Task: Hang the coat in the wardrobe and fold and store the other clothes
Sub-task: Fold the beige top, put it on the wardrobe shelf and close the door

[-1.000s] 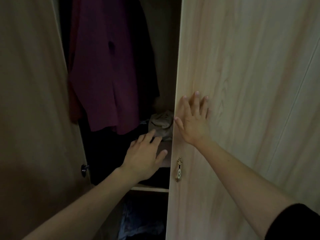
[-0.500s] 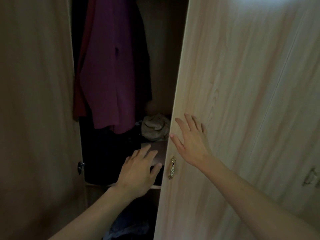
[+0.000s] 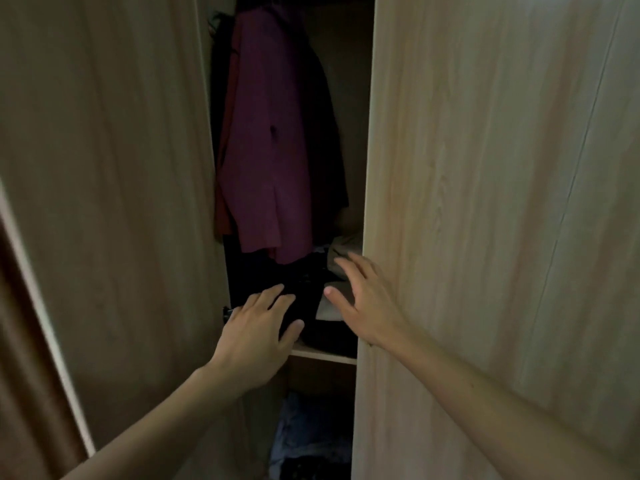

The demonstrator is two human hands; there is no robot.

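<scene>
So the plum-purple cloth coat (image 3: pixel 266 150) was hanging inside the light wood-grain wardrobe (image 3: pixel 349 98). Its long axis ran straight down, and it sat above and beyond both hands. Under its hem was a pile of dark folded clothes (image 3: pixel 304 289) on the pale wooden shelf (image 3: pixel 322 355), right in front of the left hand (image 3: pixel 256 327), which was the nearer one to that pile.

The left hand was flat, fingers straight and a bit spread, holding nothing. It looked like the fingertips rested on the pile, but honestly it was too dim to be sure.

The right hand (image 3: pixel 363 303) was also spread wide with nothing in it. It sat at the inner edge of the right-hand door (image 3: pixel 485 202), thumb reaching into the narrow gap below a crumpled beige garment (image 3: pixel 343 254).

My guess: storing's basically done and closing up comes next, with the right hand best placed to push its door.
</scene>
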